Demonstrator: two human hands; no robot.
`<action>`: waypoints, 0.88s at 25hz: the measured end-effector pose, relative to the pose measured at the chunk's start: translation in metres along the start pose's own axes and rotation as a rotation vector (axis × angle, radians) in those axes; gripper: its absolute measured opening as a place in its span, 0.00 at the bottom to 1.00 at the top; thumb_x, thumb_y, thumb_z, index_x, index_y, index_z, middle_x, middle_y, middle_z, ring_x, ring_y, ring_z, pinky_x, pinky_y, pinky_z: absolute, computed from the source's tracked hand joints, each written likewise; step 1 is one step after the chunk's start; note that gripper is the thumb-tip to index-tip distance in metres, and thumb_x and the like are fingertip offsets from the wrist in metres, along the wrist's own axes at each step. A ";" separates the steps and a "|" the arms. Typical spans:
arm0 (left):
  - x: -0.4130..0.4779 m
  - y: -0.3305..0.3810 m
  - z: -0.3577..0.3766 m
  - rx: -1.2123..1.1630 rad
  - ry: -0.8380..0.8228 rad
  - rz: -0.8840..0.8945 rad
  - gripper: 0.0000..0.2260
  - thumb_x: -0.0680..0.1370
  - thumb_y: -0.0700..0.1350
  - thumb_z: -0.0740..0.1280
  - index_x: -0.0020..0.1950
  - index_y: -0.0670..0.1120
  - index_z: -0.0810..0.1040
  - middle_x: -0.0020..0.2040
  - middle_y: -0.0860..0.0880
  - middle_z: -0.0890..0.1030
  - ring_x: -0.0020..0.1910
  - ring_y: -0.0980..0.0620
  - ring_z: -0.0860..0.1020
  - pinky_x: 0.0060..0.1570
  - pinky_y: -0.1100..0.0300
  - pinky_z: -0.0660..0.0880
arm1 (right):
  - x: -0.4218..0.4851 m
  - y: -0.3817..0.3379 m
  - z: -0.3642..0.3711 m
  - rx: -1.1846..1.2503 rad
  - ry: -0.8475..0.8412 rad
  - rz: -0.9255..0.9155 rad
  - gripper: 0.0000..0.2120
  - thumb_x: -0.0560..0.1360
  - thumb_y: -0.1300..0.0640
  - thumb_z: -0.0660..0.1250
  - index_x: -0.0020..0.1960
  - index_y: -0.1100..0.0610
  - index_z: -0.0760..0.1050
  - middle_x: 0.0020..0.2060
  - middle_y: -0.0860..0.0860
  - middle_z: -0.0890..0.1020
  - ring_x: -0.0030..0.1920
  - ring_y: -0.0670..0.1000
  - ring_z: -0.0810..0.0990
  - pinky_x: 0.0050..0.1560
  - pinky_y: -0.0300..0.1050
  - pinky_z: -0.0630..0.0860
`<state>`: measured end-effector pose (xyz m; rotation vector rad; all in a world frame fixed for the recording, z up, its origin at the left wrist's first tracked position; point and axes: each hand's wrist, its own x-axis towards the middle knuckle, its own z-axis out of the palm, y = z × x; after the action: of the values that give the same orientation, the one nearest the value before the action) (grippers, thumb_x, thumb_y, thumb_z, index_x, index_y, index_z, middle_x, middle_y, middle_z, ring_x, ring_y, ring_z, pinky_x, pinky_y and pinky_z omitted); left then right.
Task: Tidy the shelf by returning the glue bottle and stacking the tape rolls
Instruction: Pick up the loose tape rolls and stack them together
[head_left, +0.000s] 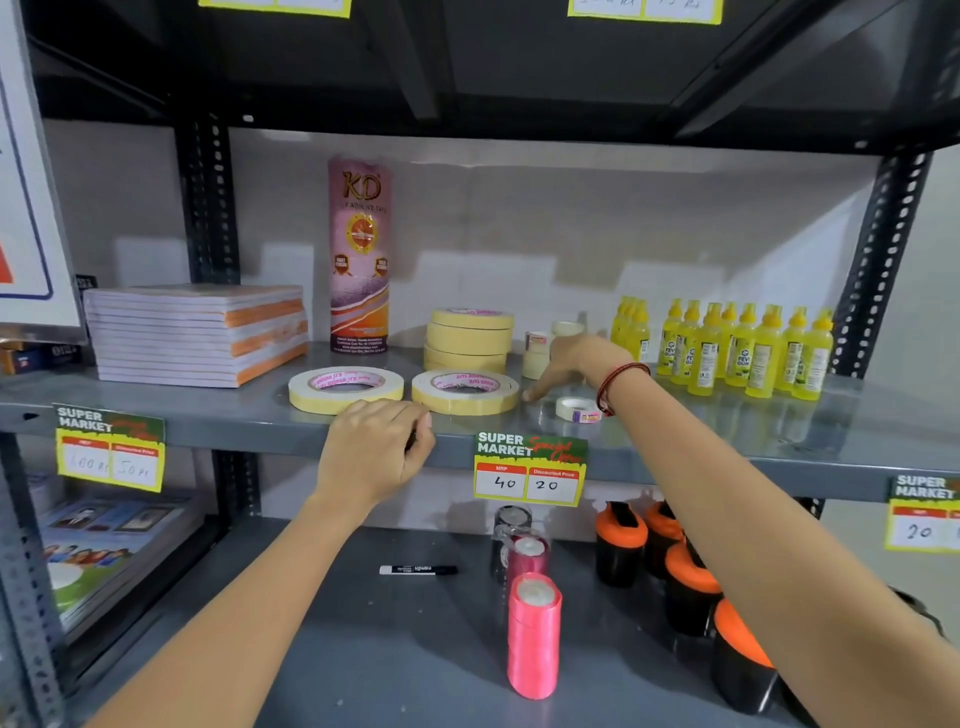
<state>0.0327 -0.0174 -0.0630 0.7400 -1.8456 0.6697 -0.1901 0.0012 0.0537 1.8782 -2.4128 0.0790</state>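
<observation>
Step in hand looks like the tape stacking; glue bottles all stand grouped at the right of the shelf, so the glue return seems done.

Left hand sits at the shelf's front edge just below the left flat roll, fingers curled shut, holding nothing I can see. Right hand reaches in over the shelf, fingers extended and loose, gripping nothing, fingertip near the right flat roll.

Both wide rolls lie flat side by side, about touching, cream with pink-printed cores. Behind them, a stack of cream rolls. A small roll lies loose by the right wrist; more small rolls behind the hand, partly hidden.

Next move, my read: pinch one wide roll by its rim, lift and centre it on the other or the stack. Flat, rigid, should stack easily.
</observation>
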 end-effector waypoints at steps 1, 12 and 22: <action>-0.001 0.000 0.000 0.004 0.004 0.001 0.19 0.75 0.45 0.55 0.34 0.40 0.82 0.28 0.46 0.82 0.26 0.45 0.80 0.27 0.58 0.74 | -0.007 -0.002 -0.003 -0.042 -0.060 0.013 0.34 0.71 0.41 0.70 0.69 0.62 0.69 0.68 0.57 0.73 0.66 0.59 0.73 0.62 0.49 0.73; -0.001 0.002 0.000 -0.015 0.002 -0.019 0.19 0.76 0.46 0.55 0.34 0.41 0.81 0.28 0.47 0.82 0.27 0.46 0.79 0.27 0.58 0.73 | 0.003 0.014 -0.019 0.215 -0.046 -0.017 0.22 0.71 0.59 0.71 0.63 0.62 0.75 0.59 0.57 0.78 0.55 0.57 0.78 0.59 0.51 0.78; 0.000 0.000 0.001 -0.022 0.032 -0.001 0.17 0.73 0.45 0.57 0.36 0.42 0.84 0.30 0.48 0.84 0.27 0.48 0.80 0.27 0.62 0.74 | 0.079 0.015 -0.011 0.415 0.275 -0.066 0.22 0.71 0.63 0.67 0.65 0.58 0.73 0.65 0.60 0.74 0.64 0.58 0.73 0.59 0.44 0.71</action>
<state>0.0320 -0.0185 -0.0635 0.7120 -1.8202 0.6555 -0.2239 -0.0707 0.0724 1.9361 -2.2694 0.8331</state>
